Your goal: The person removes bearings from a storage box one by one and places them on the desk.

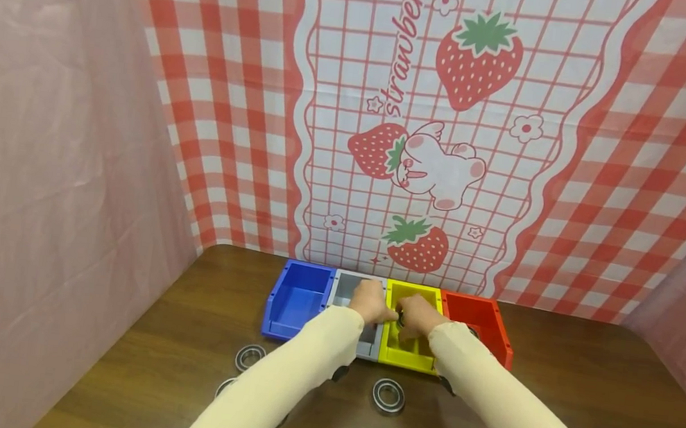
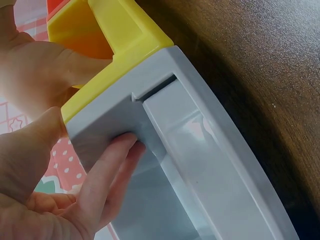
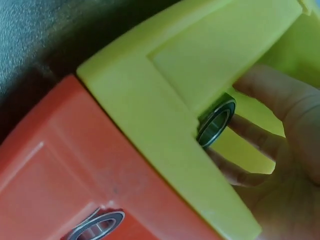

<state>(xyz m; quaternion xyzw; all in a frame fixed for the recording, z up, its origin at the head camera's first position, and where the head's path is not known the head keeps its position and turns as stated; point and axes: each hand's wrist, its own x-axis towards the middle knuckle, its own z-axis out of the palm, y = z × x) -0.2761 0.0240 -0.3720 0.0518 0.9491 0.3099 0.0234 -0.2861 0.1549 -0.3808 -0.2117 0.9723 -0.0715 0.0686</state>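
In the head view my left hand (image 1: 371, 302) reaches over the grey bin (image 1: 370, 348). Its fingers lie against the inside of that bin's wall in the left wrist view, with the thumb across the rim beside the yellow bin (image 2: 131, 37), so it pinches the wall. My right hand (image 1: 420, 315) is down inside the yellow bin. There it pinches a steel ball bearing (image 3: 217, 121) between thumb and fingers; the bin wall partly hides the bearing. Another bearing (image 3: 100, 225) lies in the red bin (image 3: 75, 160).
A blue bin (image 1: 299, 303) forms the left end of the row. On the brown table (image 1: 179, 336) lie more bearings: one in front of the bins (image 1: 377, 393), one at the left (image 1: 240, 360), another partly behind my left sleeve (image 1: 223, 387). Strawberry-print cloth (image 1: 251, 128) hangs behind.
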